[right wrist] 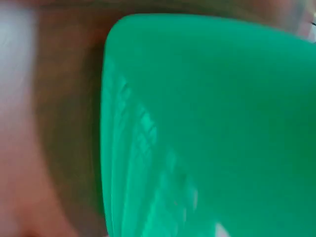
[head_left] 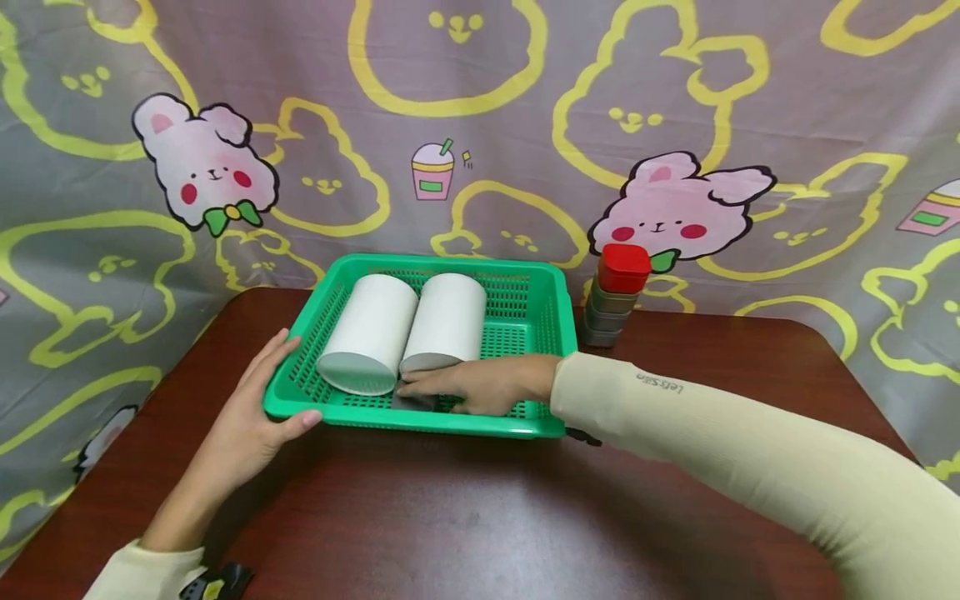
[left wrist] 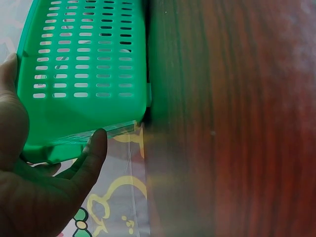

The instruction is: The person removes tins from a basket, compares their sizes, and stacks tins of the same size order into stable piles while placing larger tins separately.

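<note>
Two white cylinders lie side by side on their sides in a green plastic basket with slotted walls. My left hand grips the basket's front left corner, with the thumb on the front rim and the fingers along the left rim. The left wrist view shows this hand against the basket's end wall. My right hand reaches inside over the front rim, fingers stretched leftward. Its fingertips rest at a small dark grey piece in front of the cylinders, mostly covered by the hand. The right wrist view is filled by the green basket, blurred.
Behind the basket's right side stands a stack of square grey containers topped by a red one. Everything sits on a dark brown wooden table. A cartoon-printed curtain hangs right behind the table's far edge.
</note>
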### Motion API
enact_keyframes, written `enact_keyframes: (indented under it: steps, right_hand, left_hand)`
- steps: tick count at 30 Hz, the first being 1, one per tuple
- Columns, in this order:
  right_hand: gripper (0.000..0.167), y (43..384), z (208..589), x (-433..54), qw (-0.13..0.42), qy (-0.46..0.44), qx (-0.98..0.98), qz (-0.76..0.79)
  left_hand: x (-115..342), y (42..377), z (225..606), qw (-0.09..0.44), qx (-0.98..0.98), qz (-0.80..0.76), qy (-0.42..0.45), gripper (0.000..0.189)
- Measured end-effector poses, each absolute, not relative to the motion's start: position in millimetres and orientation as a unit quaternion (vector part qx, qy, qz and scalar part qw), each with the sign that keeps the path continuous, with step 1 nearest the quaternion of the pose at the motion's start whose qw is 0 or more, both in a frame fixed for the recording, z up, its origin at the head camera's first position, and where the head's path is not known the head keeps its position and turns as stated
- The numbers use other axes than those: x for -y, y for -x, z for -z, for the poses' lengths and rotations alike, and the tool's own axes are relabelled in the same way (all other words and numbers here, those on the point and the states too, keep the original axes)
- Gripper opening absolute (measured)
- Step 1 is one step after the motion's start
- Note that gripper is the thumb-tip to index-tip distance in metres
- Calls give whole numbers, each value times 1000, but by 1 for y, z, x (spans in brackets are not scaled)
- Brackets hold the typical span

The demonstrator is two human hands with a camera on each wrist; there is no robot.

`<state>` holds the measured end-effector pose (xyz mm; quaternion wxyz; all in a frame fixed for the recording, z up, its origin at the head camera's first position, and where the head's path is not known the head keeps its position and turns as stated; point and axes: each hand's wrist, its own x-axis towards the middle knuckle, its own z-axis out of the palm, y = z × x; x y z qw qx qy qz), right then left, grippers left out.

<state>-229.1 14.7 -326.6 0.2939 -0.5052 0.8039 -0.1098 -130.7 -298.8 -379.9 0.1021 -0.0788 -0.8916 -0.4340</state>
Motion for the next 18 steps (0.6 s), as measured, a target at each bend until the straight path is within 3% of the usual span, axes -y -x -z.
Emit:
enact_keyframes:
  steps: [18]
  right_hand:
    - [62,232,333,-10,247,527,-802,130]
  left_hand:
    - [301,131,380,102,895,428,75,102]
